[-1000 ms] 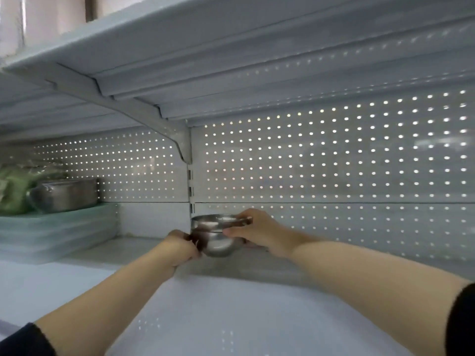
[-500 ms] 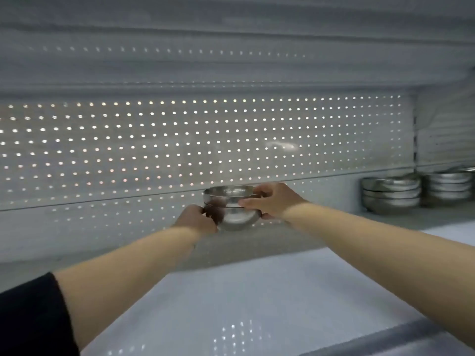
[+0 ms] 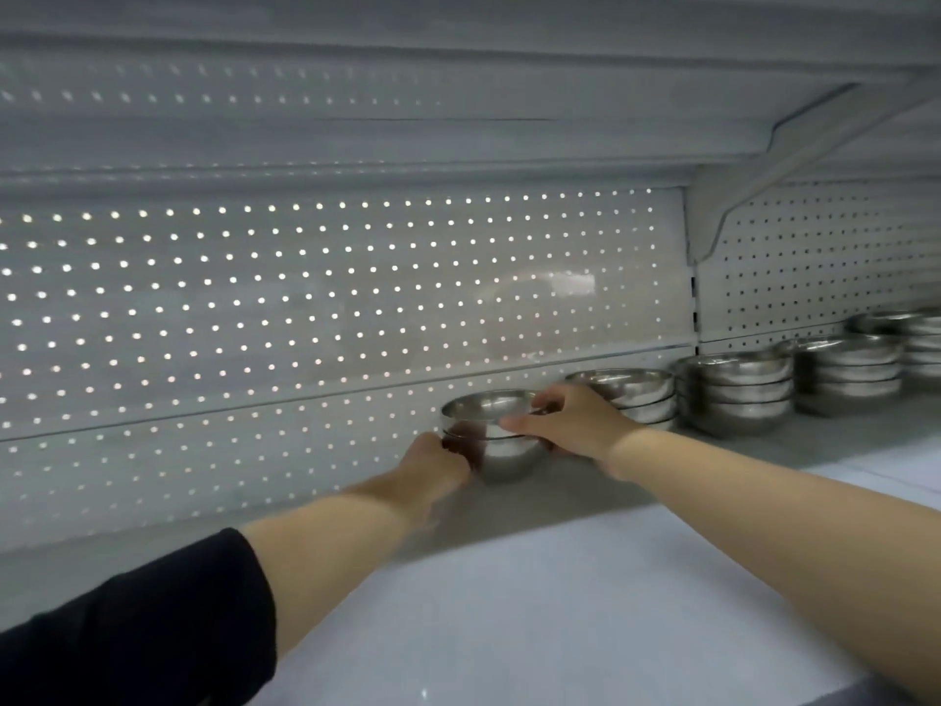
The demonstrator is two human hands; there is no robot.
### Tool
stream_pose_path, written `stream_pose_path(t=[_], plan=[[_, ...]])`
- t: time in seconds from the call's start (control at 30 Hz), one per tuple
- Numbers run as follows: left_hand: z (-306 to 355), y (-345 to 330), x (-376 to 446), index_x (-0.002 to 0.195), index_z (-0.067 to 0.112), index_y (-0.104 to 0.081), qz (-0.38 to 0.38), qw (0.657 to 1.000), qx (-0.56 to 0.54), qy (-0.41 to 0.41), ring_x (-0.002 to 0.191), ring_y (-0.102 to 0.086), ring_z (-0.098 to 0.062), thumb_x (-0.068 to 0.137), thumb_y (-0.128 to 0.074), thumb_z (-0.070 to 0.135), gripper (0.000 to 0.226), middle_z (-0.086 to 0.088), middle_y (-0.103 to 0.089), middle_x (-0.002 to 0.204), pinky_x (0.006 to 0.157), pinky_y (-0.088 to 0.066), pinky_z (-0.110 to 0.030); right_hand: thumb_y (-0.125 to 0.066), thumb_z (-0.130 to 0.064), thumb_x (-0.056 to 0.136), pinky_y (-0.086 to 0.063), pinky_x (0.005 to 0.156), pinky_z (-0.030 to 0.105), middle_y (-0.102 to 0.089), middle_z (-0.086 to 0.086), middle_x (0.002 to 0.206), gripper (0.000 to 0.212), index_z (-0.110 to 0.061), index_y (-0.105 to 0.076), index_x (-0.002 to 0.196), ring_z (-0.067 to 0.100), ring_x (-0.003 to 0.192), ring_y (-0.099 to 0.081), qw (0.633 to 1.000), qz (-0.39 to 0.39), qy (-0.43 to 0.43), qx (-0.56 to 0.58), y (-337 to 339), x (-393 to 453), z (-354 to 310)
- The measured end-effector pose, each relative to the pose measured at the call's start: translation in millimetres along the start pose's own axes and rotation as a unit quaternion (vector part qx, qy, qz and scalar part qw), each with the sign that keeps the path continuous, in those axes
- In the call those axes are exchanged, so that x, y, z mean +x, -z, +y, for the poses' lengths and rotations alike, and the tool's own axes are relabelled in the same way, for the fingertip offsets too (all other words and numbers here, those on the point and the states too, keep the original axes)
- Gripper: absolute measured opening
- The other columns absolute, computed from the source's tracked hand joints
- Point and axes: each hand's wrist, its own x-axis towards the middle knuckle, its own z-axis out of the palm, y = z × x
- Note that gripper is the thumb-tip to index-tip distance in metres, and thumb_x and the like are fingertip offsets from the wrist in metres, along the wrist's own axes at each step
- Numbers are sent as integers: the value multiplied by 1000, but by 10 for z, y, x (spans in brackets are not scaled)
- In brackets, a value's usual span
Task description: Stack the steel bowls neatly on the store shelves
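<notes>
A small stack of two steel bowls (image 3: 496, 440) sits at the back of the white shelf (image 3: 534, 593), against the perforated back panel. My left hand (image 3: 438, 463) grips the stack's left side. My right hand (image 3: 570, 420) holds its right rim, thumb across the front. Just right of it stands another stack of steel bowls (image 3: 631, 394), partly hidden by my right hand. Two more bowl stacks (image 3: 738, 394) (image 3: 845, 374) follow along the back, and a further one (image 3: 911, 343) lies at the right edge.
The perforated back panel (image 3: 305, 323) runs the whole width. A shelf above (image 3: 407, 94) hangs low overhead, with a support bracket (image 3: 794, 160) at upper right. Bare shelf surface lies in front of the bowls and to their left.
The view has swung right, and both hands have carried the held bowls rightwards along the back of the shelf, close to the row of bowl stacks now in sight.
</notes>
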Motion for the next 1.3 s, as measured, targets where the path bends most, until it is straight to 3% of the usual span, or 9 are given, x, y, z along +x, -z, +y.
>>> stream_pose_path(t=[0.2, 0.37, 0.47, 0.57, 0.73, 1.0, 1.1, 1.2, 1.3], plan=[[-5, -194, -24, 113, -8, -55, 8, 1000, 12, 18, 107, -59, -38, 73, -54, -8, 40, -28, -61, 112, 94, -50, -46, -81, -51, 62, -42, 74, 22, -59, -7, 107, 65, -20, -57, 114, 11, 97, -56, 1000, 7, 19, -12, 106, 35, 189], [17, -139, -73, 111, -10, -56, 15, 1000, 15, 15, 107, -60, -39, 74, -55, -11, 37, -30, -62, 112, 96, -48, -50, -78, -50, 66, -40, 77, 24, -59, -4, 111, 63, -18, -58, 116, 15, 100, -55, 1000, 8, 19, -4, 55, 32, 205], [20, -114, -114, 111, -8, -58, 18, 1000, 14, 11, 106, -61, -38, 75, -57, -9, 36, -28, -63, 110, 95, -50, -43, -78, -49, 68, -39, 72, 22, -58, -4, 109, 62, -18, -56, 117, 13, 98, -54, 1000, 3, 22, -19, 36, 6, 196], [16, -82, -136, 104, -9, -62, 19, 1000, 20, 2, 94, -64, -30, 74, -59, -8, 30, -23, -66, 98, 79, -48, -32, -76, -47, 71, -37, 77, 23, -53, -6, 109, 64, -18, -52, 122, 13, 99, -50, 1000, -1, 20, -21, 25, -9, 184], [45, -73, -137, 90, -3, -61, 34, 998, 49, -8, 80, -47, -19, 75, -55, -11, 18, -12, -52, 80, 74, -36, -26, -75, -46, 73, -35, 81, 23, -48, -7, 111, 67, -17, -49, 127, 12, 100, -46, 999, -2, 27, -23, -7, -27, 182], [33, -60, -101, 110, -4, -55, 46, 995, 88, 20, 86, -49, -22, 77, -54, -6, 34, -11, -53, 87, 75, -39, -25, -74, -45, 73, -37, 75, 21, -53, -10, 107, 68, -20, -44, 128, 11, 99, -50, 998, -18, 37, -51, 29, -55, 143], [51, -21, -152, 134, 0, -41, 43, 991, 125, 30, 107, -55, -25, 79, -59, -2, 59, -13, -57, 117, 94, -46, -30, -73, -44, 74, -38, 70, 22, -57, -8, 104, 65, -18, -42, 125, 13, 97, -53, 990, -15, 58, -125, 68, -135, 59], [180, 30, -281, 138, 11, -40, 64, 961, 269, 11, 123, -51, -21, 83, -61, 9, 59, -6, -51, 137, 101, -43, -26, -68, -45, 78, -41, 75, 28, -53, 2, 119, 66, -16, -39, 130, 20, 101, -54, 976, -17, 49, -212, 168, -255, -112], [460, 69, -689, 131, 15, -50, 66, 881, 467, -33, 120, -54, -23, 85, -52, 9, 47, -5, -55, 132, 94, -45, -28, -63, -42, 81, -45, 73, 29, -57, 4, 109, 47, -16, -50, 118, 23, 97, -56, 938, -43, 68, -338, 308, -547, -326]])
